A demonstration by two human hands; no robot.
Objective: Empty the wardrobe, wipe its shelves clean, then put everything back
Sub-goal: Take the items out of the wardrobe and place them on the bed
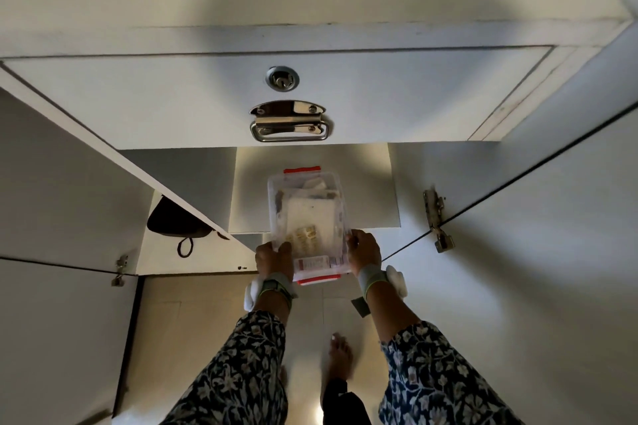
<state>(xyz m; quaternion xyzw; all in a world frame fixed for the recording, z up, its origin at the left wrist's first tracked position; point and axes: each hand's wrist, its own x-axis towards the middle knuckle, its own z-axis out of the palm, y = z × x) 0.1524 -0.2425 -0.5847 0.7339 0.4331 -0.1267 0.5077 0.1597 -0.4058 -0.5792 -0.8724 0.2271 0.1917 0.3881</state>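
Note:
A clear plastic box point(307, 217) with red clips at both ends, filled with packets and papers, lies half on the white wardrobe shelf point(366, 190) below the drawer. My left hand point(272, 257) grips its near left corner. My right hand point(364, 252) grips its near right corner. The box's near end sticks out past the shelf's front edge, over the floor.
A white drawer front point(138, 97) with a lock point(282, 78) and metal handle point(290, 122) hangs just above the shelf. Wardrobe doors stand open at left point(62, 183) and right point(535, 217). A dark pouch point(172, 221) lies on the left compartment. My bare feet stand on the tiled floor below.

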